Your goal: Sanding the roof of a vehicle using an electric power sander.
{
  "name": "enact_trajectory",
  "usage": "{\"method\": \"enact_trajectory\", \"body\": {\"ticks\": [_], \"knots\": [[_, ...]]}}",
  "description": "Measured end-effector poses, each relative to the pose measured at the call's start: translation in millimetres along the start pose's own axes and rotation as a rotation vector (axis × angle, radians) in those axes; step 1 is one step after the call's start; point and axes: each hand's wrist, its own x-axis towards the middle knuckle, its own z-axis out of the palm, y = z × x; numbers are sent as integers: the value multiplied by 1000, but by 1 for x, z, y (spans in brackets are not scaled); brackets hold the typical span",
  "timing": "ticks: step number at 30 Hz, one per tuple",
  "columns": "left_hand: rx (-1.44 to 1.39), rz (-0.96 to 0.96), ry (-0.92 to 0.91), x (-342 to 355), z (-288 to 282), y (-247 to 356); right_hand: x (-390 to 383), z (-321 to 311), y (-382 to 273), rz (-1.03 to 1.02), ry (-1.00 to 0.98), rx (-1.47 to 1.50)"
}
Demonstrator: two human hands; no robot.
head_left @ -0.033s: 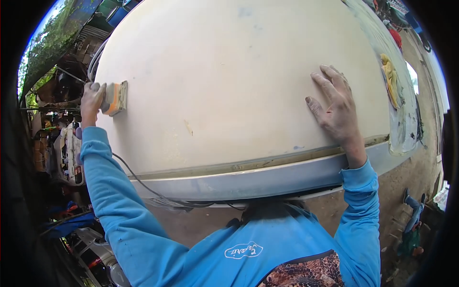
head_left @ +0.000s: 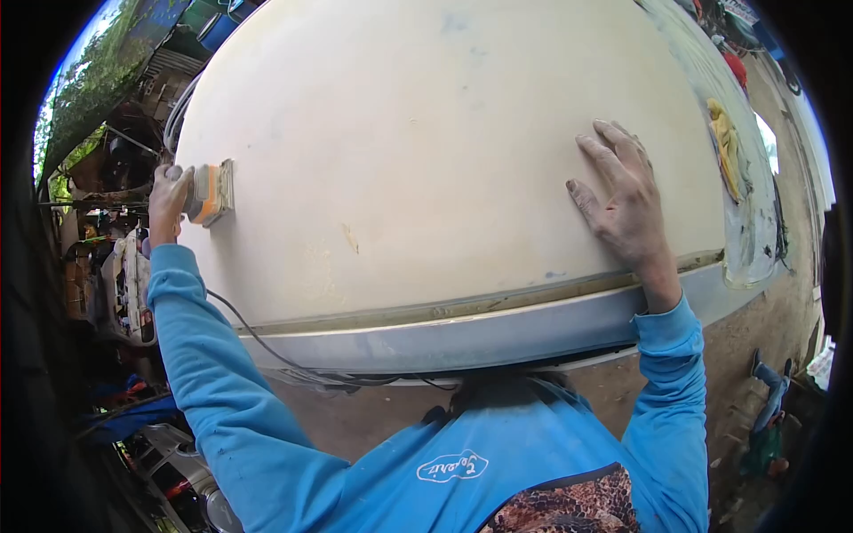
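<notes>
My left hand [head_left: 169,197] is closed around a grey and orange power sander [head_left: 210,194], near the left edge of a broad, cream-coloured vehicle roof [head_left: 391,169]. The sander's square pad is tilted up on its side against the roof edge as seen here; whether its whole face touches the roof I cannot tell. My right hand [head_left: 622,195] lies flat on the roof's right part, dusty fingers spread, holding nothing. Small chips and bluish spots mark the roof between the two hands.
A dark cable [head_left: 253,333] runs past my left sleeve and along the roof's near edge. Plastic sheeting [head_left: 751,231] and a yellow cloth [head_left: 724,147] lie at the right edge. Another person [head_left: 771,417] sits far right. Cluttered parts and a vehicle [head_left: 178,457] are at left.
My left hand and the sander have shifted slightly toward me along the roof's left edge. My right hand stays in place.
</notes>
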Motion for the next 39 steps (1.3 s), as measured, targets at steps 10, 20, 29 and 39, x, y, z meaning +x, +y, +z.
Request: {"method": "enact_trajectory", "body": {"ticks": [10,20,29,39], "knots": [[10,441,-11,-98,-21,48,2,0,-8,-7,-23,-31],[-58,886,-17,-184,-9,255,3,0,-1,-25,-28,-10],[28,894,70,-109,17,306,2,-2,-1,-31,-13,19],[-4,870,-3,-155,-3,268,1,-1,0,-14,-18,31]]}}
